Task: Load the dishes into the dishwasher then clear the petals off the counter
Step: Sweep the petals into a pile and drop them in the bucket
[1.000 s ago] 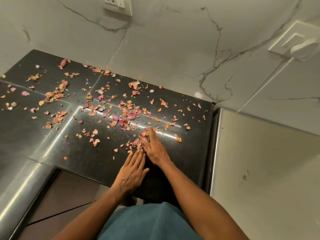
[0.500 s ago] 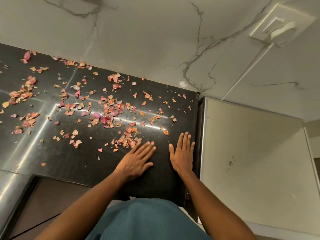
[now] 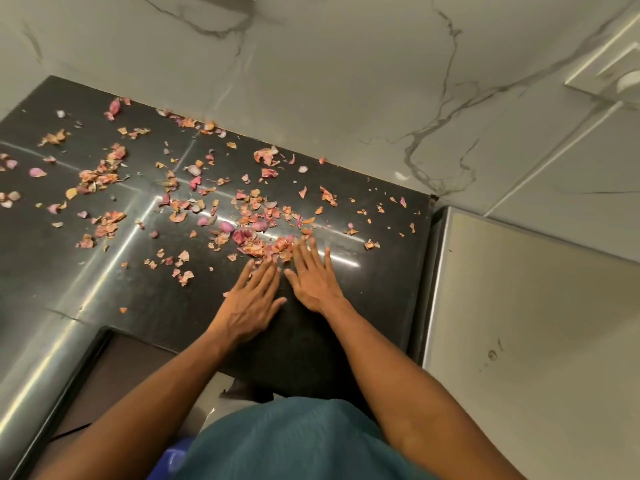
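Partly fingers [image 3: 268, 268] over petals [image 3: 263, 245]

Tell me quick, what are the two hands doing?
Left hand: open, flat on the counter.
Right hand: open, fingers touching the petals.

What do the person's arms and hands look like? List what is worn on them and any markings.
Both forearms are bare up to the bottom edge of the frame: no sleeves, gloves, watch or bracelets show. The left hand and the right hand carry no rings that I can make out, and the fingers have short nails. No markings are visible. The only clothing in view is a teal garment on the torso.
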Demonstrator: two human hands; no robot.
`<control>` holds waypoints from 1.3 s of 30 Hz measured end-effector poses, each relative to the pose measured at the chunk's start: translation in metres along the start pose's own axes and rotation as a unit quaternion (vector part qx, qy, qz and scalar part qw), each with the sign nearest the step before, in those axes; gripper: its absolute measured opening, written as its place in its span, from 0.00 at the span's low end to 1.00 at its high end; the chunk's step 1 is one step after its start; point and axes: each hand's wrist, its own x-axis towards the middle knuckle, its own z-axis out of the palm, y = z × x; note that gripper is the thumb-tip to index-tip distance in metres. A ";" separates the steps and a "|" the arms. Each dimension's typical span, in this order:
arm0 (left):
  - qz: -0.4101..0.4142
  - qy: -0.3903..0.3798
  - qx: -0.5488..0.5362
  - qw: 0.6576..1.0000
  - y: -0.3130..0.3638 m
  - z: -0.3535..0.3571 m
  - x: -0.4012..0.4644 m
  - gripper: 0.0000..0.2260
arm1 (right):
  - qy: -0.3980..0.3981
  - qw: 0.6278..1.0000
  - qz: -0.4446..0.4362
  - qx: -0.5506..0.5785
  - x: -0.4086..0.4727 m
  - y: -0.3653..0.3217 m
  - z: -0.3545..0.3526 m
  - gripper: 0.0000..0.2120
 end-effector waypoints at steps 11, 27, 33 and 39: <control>0.143 -0.031 -0.096 0.984 0.089 0.009 0.031 0.32 | 0.207 0.960 0.177 0.069 -0.080 0.091 0.014 0.32; 0.016 -0.038 -0.052 0.998 -0.003 -0.016 0.058 0.36 | 0.049 0.983 0.175 0.018 0.017 0.067 -0.030 0.42; 0.046 -0.024 -0.123 0.991 0.059 -0.006 0.044 0.39 | 0.001 0.998 -0.028 0.051 0.025 0.047 -0.030 0.30; 0.077 -0.121 -0.127 0.982 0.055 -0.010 0.065 0.47 | 0.216 0.968 0.030 0.126 -0.012 0.098 -0.039 0.26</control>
